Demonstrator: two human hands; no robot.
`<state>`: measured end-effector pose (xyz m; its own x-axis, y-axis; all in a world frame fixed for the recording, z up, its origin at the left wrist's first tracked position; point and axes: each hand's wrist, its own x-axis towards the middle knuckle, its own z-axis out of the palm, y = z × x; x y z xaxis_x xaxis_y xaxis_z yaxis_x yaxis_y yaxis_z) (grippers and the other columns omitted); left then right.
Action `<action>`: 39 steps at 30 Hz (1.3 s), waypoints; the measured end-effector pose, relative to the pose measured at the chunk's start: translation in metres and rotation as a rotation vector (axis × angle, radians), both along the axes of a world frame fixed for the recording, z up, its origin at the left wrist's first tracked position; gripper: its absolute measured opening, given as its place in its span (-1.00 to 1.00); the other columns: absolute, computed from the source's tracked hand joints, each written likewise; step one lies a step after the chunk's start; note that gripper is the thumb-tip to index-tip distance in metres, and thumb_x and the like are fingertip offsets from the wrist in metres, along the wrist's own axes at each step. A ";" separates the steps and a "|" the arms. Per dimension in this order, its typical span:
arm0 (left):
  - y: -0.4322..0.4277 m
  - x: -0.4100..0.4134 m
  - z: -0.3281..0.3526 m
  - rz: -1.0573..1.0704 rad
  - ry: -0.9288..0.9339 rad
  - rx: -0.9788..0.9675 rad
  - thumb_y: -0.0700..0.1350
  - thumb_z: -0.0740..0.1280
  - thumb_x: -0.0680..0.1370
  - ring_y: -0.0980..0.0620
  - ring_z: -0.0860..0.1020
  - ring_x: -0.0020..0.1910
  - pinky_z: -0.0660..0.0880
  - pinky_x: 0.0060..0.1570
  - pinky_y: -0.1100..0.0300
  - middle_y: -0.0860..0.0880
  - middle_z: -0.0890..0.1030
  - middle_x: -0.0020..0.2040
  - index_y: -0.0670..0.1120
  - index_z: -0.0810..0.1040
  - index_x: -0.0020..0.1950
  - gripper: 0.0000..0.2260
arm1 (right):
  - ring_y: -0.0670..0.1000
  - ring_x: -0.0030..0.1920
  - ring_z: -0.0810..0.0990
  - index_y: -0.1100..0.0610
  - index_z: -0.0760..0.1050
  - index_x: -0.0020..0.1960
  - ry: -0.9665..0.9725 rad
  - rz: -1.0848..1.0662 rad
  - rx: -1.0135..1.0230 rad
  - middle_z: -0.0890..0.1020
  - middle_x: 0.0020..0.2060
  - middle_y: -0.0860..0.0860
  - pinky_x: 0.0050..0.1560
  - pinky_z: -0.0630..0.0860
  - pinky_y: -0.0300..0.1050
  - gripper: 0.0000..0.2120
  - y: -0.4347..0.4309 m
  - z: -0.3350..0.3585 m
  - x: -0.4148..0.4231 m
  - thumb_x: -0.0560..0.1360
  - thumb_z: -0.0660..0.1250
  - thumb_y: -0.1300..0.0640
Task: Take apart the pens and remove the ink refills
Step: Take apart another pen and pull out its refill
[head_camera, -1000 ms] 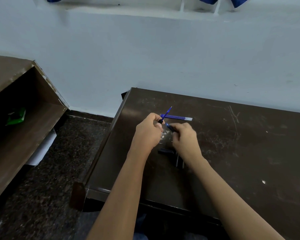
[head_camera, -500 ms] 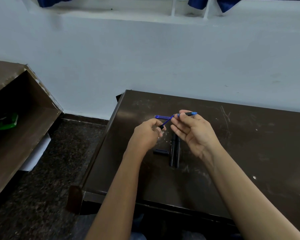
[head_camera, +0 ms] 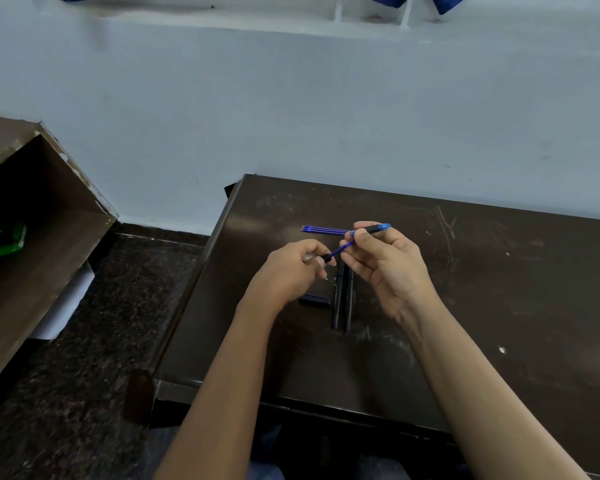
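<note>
You sit at a dark brown, scratched wooden table (head_camera: 499,271) pushed against a pale blue-white painted wall (head_camera: 291,116). To your left a brown open wooden shelf unit (head_camera: 42,237) stands on the dark speckled stone floor (head_camera: 101,341), with a white ledge (head_camera: 222,19) running above

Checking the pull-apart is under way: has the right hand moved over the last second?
Yes. The right hand has lifted and gone rightward, away from the two black barrels lying on the table.

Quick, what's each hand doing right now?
Left hand: closed on the pen barrel.
Right hand: pinching the blue refill and pen tip piece.
</note>
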<state>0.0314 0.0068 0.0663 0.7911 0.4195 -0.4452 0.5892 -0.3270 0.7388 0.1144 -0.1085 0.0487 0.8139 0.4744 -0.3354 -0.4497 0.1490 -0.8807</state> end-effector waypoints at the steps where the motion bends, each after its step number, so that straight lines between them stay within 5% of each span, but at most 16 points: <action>1: 0.000 0.000 0.000 -0.001 -0.004 -0.003 -0.22 0.19 0.59 -0.02 0.54 0.08 0.43 0.16 0.08 -0.09 0.62 0.08 0.05 0.51 0.02 -0.81 | 0.06 -0.06 0.69 0.18 0.56 0.01 0.015 -0.009 0.015 0.67 -0.12 0.13 -0.02 0.63 -0.07 -0.90 0.000 0.000 0.000 0.55 0.28 0.28; 16: 0.002 0.001 -0.008 0.024 -0.058 -0.012 -0.19 0.22 0.60 0.08 0.52 -0.07 0.49 0.19 0.05 -0.02 0.62 -0.07 0.11 0.51 -0.13 -0.78 | 0.13 -0.05 0.68 0.19 0.52 -0.03 0.115 -0.021 0.142 0.65 -0.14 0.15 -0.02 0.65 -0.01 -0.93 -0.004 0.003 0.011 0.56 0.26 0.29; 22: 0.002 0.008 -0.004 0.013 -0.010 -0.012 -0.22 0.21 0.61 0.05 0.48 -0.03 0.43 0.18 0.10 -0.09 0.60 0.02 -0.06 0.55 0.13 -0.82 | 0.09 -0.08 0.69 0.20 0.54 -0.02 0.069 0.012 0.101 0.66 -0.16 0.15 -0.02 0.64 -0.05 -0.90 -0.005 0.002 0.012 0.56 0.25 0.31; 27: 0.001 0.003 -0.011 0.009 -0.083 0.041 -0.13 0.16 0.63 0.14 0.51 -0.17 0.44 -0.13 0.28 0.00 0.63 -0.11 0.04 0.54 0.02 -0.83 | 0.02 -0.13 0.69 0.22 0.56 -0.01 -0.017 0.044 0.010 0.67 -0.16 0.15 0.00 0.63 -0.07 -0.88 -0.007 0.001 0.013 0.55 0.26 0.34; 33: 0.002 0.003 -0.014 -0.001 -0.165 0.070 -0.04 0.09 0.65 -0.01 0.61 -0.03 0.54 0.08 0.03 0.07 0.64 -0.22 0.06 0.57 -0.04 -0.74 | 0.05 -0.06 0.68 0.18 0.58 -0.05 -0.058 0.092 -0.073 0.68 -0.11 0.15 0.02 0.61 -0.06 -0.88 -0.009 0.000 0.016 0.54 0.28 0.32; 39: 0.002 0.005 -0.015 0.018 -0.192 0.115 0.00 0.10 0.64 0.07 0.62 -0.13 0.54 0.00 0.13 0.07 0.65 -0.27 -0.03 0.63 -0.12 -0.66 | 0.03 -0.15 0.68 0.20 0.59 -0.06 -0.067 0.194 -0.101 0.68 -0.19 0.12 -0.05 0.61 -0.17 -0.88 -0.003 -0.001 0.008 0.52 0.29 0.33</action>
<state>0.0364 0.0087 0.0513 0.8485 0.4739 -0.2356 0.4480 -0.4059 0.7966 0.1225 -0.1113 0.0475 0.7328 0.5907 -0.3379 -0.4017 -0.0253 -0.9154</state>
